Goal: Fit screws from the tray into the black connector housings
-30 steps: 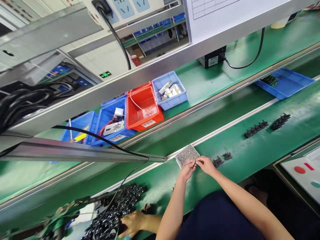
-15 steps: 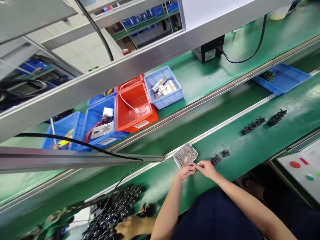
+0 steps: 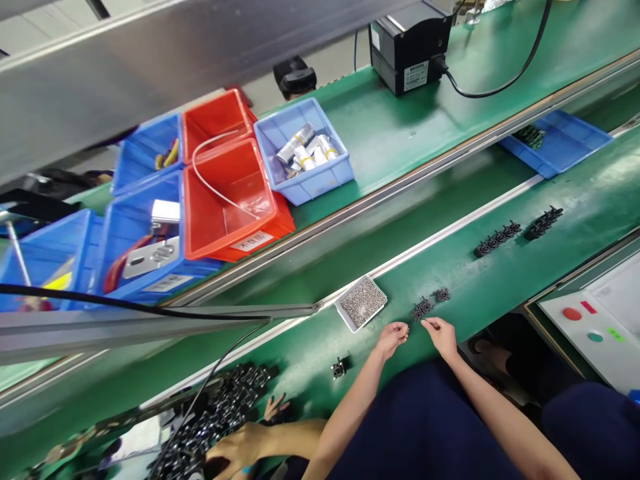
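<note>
My left hand [image 3: 393, 339] is closed in a pinch above the green bench, with a tiny bit showing at its fingertips, too small to name. To its right, my right hand [image 3: 441, 336] also has thumb and finger pressed together, at the near edge of a small cluster of black plastic parts [image 3: 423, 308]. Whatever it pinches is too small to make out. One more black part [image 3: 442, 295] lies just beyond that cluster. Left of my hands stands a white tray [image 3: 353, 327] full of small metal pieces that look like screws.
A single black part [image 3: 339, 368] lies left of my left forearm. A co-worker's hand [image 3: 243, 448] is at a heap of black parts [image 3: 225, 407]. Rows of black parts [image 3: 497, 239] stand at right. Red bins [image 3: 225, 227] and a blue bin [image 3: 320, 187] sit on the shelf.
My hands have moved apart and rightward from the tray, the right one to the black cluster. A single black part now shows on the bench at left. The camera view has shifted.
</note>
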The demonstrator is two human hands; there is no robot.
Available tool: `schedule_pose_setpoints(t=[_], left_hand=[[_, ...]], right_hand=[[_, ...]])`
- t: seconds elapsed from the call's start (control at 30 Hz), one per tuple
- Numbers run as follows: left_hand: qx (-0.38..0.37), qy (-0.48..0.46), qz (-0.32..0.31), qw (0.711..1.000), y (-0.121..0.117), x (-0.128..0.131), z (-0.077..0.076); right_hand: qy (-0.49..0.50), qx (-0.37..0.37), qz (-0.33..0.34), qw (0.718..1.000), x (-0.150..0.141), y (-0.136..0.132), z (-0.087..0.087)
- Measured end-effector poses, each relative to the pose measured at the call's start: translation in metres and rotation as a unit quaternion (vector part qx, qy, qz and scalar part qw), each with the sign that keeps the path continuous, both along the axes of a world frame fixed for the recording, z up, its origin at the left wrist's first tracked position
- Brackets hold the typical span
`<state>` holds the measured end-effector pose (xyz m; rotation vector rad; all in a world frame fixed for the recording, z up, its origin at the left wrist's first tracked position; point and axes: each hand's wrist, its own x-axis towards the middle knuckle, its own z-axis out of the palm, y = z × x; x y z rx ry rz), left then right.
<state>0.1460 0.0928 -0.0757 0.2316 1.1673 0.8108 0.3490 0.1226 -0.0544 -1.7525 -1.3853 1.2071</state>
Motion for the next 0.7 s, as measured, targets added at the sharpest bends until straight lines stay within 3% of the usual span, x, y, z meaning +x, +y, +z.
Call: schedule_pose_setpoints(t=[0.27, 0.4, 0.57, 0.7], left_hand=[[0.0, 0.035, -0.008, 0.999, -0.002, -0.017, 0.005], [0.0, 0.047, -0.008, 0.999, -0.006, -0.019, 0.007], [0.01, 0.055, -0.008, 0.998, -0.005, -0.013, 0.012], [0.025, 0.062, -0.027, 0.997, -0.001, -0.007, 0.018]], right_hand=[[-0.04, -0.028, -0.001, 0.999, -0.004, 0.011, -0.007], [0.013, -0.093, -0.043, 0.995, -0.005, 0.013, -0.013], [0.148, -0.233, -0.172, 0.946, -0.012, 0.019, -0.018], [0.187, -0.282, -0.212, 0.917, -0.015, 0.022, -0.017]])
